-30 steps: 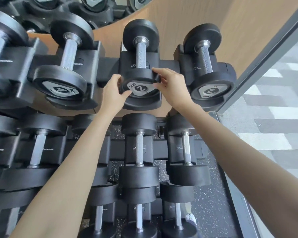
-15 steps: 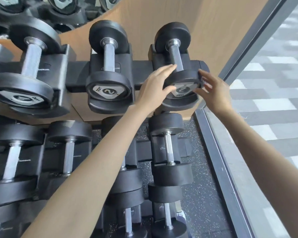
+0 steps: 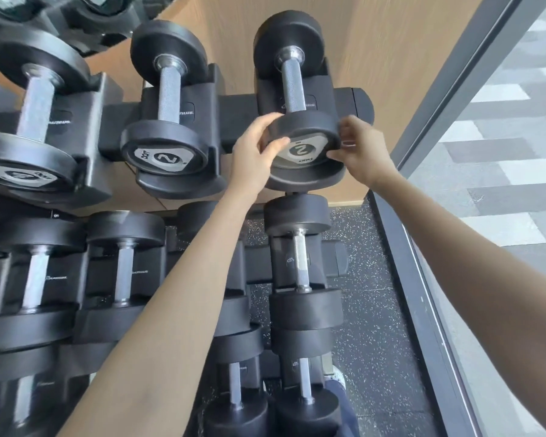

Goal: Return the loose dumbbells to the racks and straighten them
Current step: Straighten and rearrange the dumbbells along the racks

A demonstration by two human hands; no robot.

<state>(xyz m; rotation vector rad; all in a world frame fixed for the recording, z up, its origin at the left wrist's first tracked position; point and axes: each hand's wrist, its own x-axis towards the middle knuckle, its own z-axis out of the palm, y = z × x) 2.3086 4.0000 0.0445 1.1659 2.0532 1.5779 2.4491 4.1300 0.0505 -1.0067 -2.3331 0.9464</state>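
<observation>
The rightmost dumbbell (image 3: 293, 86) on the top rack shelf is black with a silver knurled handle and a "2" on its near end plate. My left hand (image 3: 257, 152) grips the left side of that near plate, and my right hand (image 3: 358, 149) grips its right side. The "2" label appears rotated upside down. Left of it a second "2" dumbbell (image 3: 167, 121) lies in its cradle, its label tilted. A bigger dumbbell (image 3: 32, 121) rests at the far left.
The black rack (image 3: 355, 102) stands against a wooden panel (image 3: 382, 58). Lower shelves hold several more black dumbbells (image 3: 301, 263). A dark window frame (image 3: 423, 279) runs along the right, with speckled rubber floor (image 3: 369, 357) beneath.
Both hands left the middle "2" dumbbell and moved right to the end dumbbell. They now clasp its near plate, whose label has turned.
</observation>
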